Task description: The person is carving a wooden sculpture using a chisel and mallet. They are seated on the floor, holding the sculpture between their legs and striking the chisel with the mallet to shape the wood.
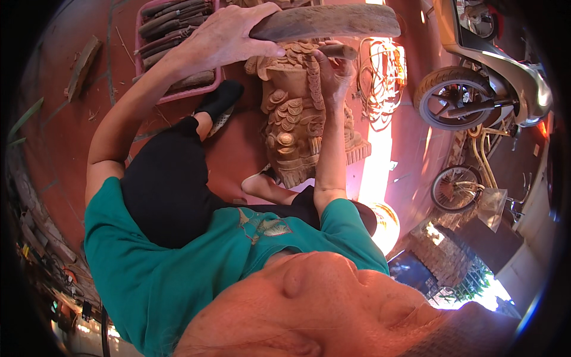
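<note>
In my left hand (229,37) is a long, flat, worn wooden mallet (327,22), which stretches to the right over the carving. My fingers wrap its left end, with the thumb along its near side. My right hand (334,72) is closed round a chisel, of which only the round wooden handle (341,52) shows, just under the mallet and apart from it as far as I can see. The blade is hidden. Beneath both hands stands a brown wood carving (288,122) with coin-like discs and scrolls, between my feet.
Left of the carving, a pink basket (217,83) holds several wooden-handled tools. A wood offcut (82,68) lies on the red tiled floor (56,125). Coiled cable (380,77) sits to the right in a sunlit strip. Farther right stand a motorbike (455,92) and a bicycle (457,187).
</note>
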{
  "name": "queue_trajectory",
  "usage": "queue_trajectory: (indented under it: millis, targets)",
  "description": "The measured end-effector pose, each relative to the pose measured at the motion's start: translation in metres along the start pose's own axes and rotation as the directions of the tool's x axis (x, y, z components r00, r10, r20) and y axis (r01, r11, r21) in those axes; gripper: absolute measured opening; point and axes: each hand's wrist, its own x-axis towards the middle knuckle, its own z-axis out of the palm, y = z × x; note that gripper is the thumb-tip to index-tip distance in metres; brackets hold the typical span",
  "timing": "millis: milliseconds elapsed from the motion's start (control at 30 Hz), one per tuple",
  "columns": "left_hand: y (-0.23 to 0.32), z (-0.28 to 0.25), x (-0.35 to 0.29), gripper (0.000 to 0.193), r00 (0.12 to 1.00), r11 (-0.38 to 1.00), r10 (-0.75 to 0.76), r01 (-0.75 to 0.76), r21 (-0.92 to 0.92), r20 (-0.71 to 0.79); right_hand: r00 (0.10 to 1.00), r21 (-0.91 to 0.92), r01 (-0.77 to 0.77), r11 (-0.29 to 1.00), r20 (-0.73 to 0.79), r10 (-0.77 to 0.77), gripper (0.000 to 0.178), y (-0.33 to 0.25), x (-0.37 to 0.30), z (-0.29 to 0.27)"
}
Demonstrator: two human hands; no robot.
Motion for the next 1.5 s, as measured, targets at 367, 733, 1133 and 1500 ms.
queue_trajectory:
  millis: [367, 733, 1133, 1500]
  targets:
    - [0.016, -0.005, -0.009, 0.059, 0.987, 0.991, 0.08, -0.094, -0.099, -0.138, 0.989, -0.069, -0.126, 0.99, 0.072, 0.131, 0.025, 0.006, 0.013, 0.003]
    - [-0.001, 0.013, -0.01, 0.048, 0.99, 0.99, 0.123, -0.128, -0.062, -0.075, 0.997, -0.148, 0.05, 0.988, 0.073, -0.04, 0.021, 0.0, 0.016, 0.008]
    - [-0.016, 0.008, -0.008, 0.05, 0.998, 1.0, 0.004, -0.003, 0.02, -0.058, 0.998, 0.096, -0.029, 0.995, -0.048, 0.034, 0.03, 0.018, 0.006, -0.013]
    - [-0.006, 0.0, -0.016, 0.053, 0.995, 0.989, -0.067, 0.057, -0.136, -0.07, 0.987, -0.071, -0.128, 0.989, 0.088, 0.134, 0.027, -0.006, 0.015, 0.01]
